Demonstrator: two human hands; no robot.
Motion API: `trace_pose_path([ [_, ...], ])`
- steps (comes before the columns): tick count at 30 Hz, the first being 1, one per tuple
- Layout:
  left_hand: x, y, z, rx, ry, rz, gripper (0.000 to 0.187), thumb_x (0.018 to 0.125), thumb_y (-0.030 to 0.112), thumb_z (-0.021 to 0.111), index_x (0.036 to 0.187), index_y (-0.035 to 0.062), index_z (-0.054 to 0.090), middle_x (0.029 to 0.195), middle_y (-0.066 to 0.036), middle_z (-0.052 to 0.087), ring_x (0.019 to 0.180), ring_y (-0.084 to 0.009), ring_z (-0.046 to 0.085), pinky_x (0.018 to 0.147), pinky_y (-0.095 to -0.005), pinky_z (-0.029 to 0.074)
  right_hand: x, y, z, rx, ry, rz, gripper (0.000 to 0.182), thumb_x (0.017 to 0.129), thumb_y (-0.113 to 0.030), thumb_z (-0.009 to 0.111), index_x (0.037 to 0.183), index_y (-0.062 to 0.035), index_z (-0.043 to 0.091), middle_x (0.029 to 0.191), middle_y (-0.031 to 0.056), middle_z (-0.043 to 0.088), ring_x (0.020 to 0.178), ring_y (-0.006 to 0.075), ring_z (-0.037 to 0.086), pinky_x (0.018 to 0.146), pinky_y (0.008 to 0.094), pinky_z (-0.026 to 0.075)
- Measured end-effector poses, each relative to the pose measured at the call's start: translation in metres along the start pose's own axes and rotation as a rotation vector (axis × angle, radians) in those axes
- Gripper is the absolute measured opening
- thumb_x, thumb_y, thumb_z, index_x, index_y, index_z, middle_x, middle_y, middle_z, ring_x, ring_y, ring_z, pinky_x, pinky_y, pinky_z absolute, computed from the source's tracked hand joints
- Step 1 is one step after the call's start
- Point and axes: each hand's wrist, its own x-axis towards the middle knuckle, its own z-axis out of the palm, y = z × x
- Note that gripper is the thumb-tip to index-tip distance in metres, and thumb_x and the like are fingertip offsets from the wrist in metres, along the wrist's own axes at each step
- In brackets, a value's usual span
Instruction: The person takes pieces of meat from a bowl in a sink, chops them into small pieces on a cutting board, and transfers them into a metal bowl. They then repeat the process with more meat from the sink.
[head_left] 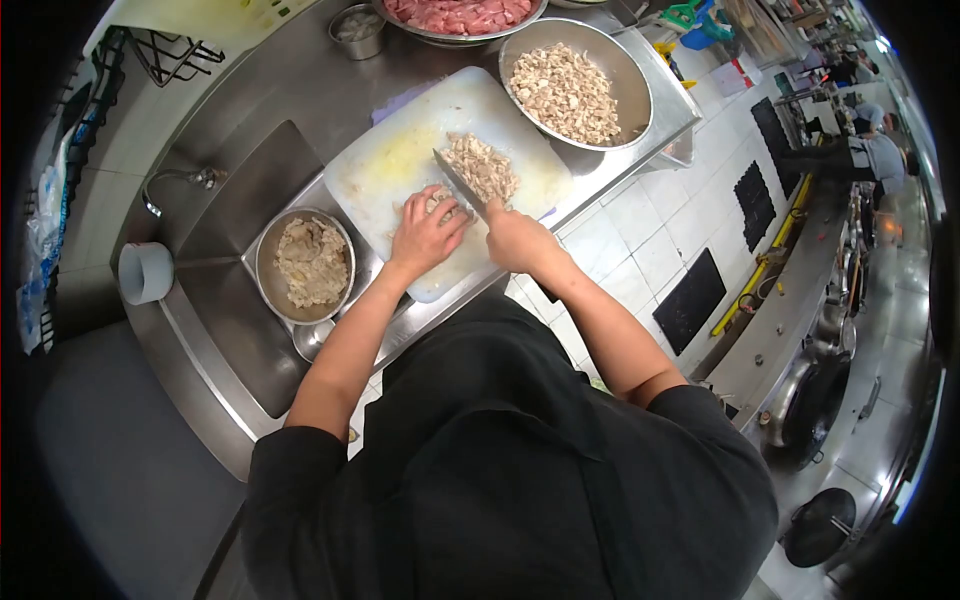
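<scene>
1. The right hand (515, 238) is closed round the handle of a knife (458, 182), whose blade slants up and away across the cutting board (390, 165).
2. The left hand (425, 232) lies flat-fingered and partly curled over a pale piece of cooked meat (436, 203) on the near part of the board, pressing it down just beside the blade.
3. A heap of chopped meat (483, 166) sits on the board just beyond the knife, touching the blade's far side.
4. The board rests at a slant on the steel bench (290, 90), its near corner overhanging the edge.
5. Left of the board, a metal bowl (305, 265) of uncut pale meat stands by the sink (235, 330), close to the left forearm.
6. Beyond the board, a large bowl (577, 82) holds more chopped meat; a tray (462, 16) of raw pink meat and a small metal cup (358, 29) stand at the far edge.
7. A tap (175, 182) and a white cup (145, 272) are by the sink, well apart from the hands.
</scene>
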Motion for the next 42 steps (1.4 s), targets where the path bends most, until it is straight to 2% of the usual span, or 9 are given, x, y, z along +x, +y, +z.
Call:
trace_pose_path([
  [7, 0.004, -0.007, -0.004, -0.059, -0.06, 0.018, 0.024, 0.085, 0.021, 0.075, 0.108, 0.0161, 0.076, 0.124, -0.001, 0.066, 0.132, -0.0347, 0.052, 0.111, -0.0506, 0.042, 0.007, -0.005, 0.046, -0.038, 0.017, 0.106, 0.027, 0.095, -0.006, 0.051, 0.118, 0.0067, 0.051, 0.098, 0.0335, 0.073, 0.095, 0.0504, 0.072, 0.084, 0.0588, 0.056],
  [11, 0.006, -0.011, -0.008, -0.114, -0.091, 0.012, 0.022, 0.085, 0.021, 0.074, 0.106, 0.0144, 0.076, 0.122, -0.001, 0.068, 0.132, -0.0341, 0.053, 0.111, -0.0495, 0.042, 0.033, 0.006, 0.029, -0.011, 0.091, -0.068, 0.028, 0.096, -0.005, 0.048, 0.121, 0.0069, 0.048, 0.096, 0.0347, 0.072, 0.095, 0.0519, 0.071, 0.085, 0.0603, 0.055],
  [15, 0.007, -0.013, -0.006, -0.172, -0.046, -0.014, 0.023, 0.084, 0.019, 0.075, 0.106, 0.0122, 0.077, 0.121, -0.003, 0.07, 0.13, -0.0342, 0.055, 0.109, -0.0479, 0.046, 0.012, -0.012, 0.044, 0.022, 0.07, 0.077, 0.032, 0.095, -0.005, 0.05, 0.125, 0.0068, 0.046, 0.093, 0.0334, 0.071, 0.093, 0.0524, 0.07, 0.083, 0.0604, 0.054],
  [18, 0.005, -0.017, -0.005, -0.193, -0.044, -0.034, 0.024, 0.084, 0.019, 0.073, 0.106, 0.0125, 0.077, 0.122, -0.002, 0.07, 0.129, -0.0328, 0.056, 0.108, -0.0466, 0.046, 0.044, 0.008, 0.062, 0.072, 0.182, -0.024, 0.031, 0.095, -0.005, 0.049, 0.124, 0.0067, 0.046, 0.099, 0.0373, 0.07, 0.099, 0.0529, 0.07, 0.087, 0.0602, 0.054],
  [23, 0.004, -0.018, -0.005, -0.199, -0.042, -0.029, 0.026, 0.082, 0.018, 0.074, 0.107, 0.0105, 0.077, 0.121, -0.003, 0.072, 0.127, -0.033, 0.058, 0.106, -0.0459, 0.048, 0.002, -0.021, 0.039, 0.161, 0.032, 0.154, 0.034, 0.092, -0.004, 0.049, 0.123, 0.0102, 0.047, 0.102, 0.0429, 0.067, 0.103, 0.0574, 0.066, 0.094, 0.064, 0.049],
  [29, 0.002, -0.017, -0.005, -0.202, -0.033, -0.013, 0.026, 0.082, 0.017, 0.074, 0.106, 0.0089, 0.077, 0.121, -0.005, 0.072, 0.127, -0.0332, 0.058, 0.105, -0.0456, 0.05, 0.031, -0.007, 0.044, 0.192, 0.088, 0.079, 0.034, 0.092, -0.004, 0.049, 0.123, 0.0105, 0.046, 0.103, 0.0424, 0.067, 0.104, 0.0571, 0.066, 0.094, 0.0639, 0.048],
  [31, 0.001, -0.02, -0.002, -0.196, -0.029, -0.023, 0.026, 0.082, 0.017, 0.074, 0.107, 0.0084, 0.076, 0.121, -0.005, 0.072, 0.127, -0.0331, 0.058, 0.105, -0.0455, 0.05, 0.01, -0.007, 0.051, 0.132, 0.128, 0.027, 0.047, 0.095, -0.009, 0.049, 0.135, 0.0139, 0.04, 0.094, 0.038, 0.07, 0.093, 0.0544, 0.07, 0.086, 0.0625, 0.053],
  [35, -0.003, -0.016, -0.004, -0.21, -0.051, -0.044, 0.025, 0.082, 0.016, 0.075, 0.105, 0.0079, 0.077, 0.119, -0.005, 0.072, 0.127, -0.0338, 0.058, 0.106, -0.0454, 0.05, 0.044, 0.009, 0.085, 0.231, 0.266, -0.019, 0.042, 0.095, -0.011, 0.056, 0.128, 0.0114, 0.043, 0.087, 0.0367, 0.07, 0.086, 0.0534, 0.07, 0.077, 0.0602, 0.055],
  [42, -0.003, -0.015, -0.022, -0.31, -0.044, -0.131, 0.039, 0.078, 0.017, 0.08, 0.113, 0.0042, 0.07, 0.133, -0.017, 0.061, 0.125, -0.0393, 0.059, 0.106, -0.0475, 0.051, 0.042, 0.017, 0.05, 0.197, 0.216, -0.013, 0.03, 0.093, -0.008, 0.057, 0.116, 0.0097, 0.05, 0.089, 0.0366, 0.07, 0.089, 0.0535, 0.071, 0.082, 0.0599, 0.055],
])
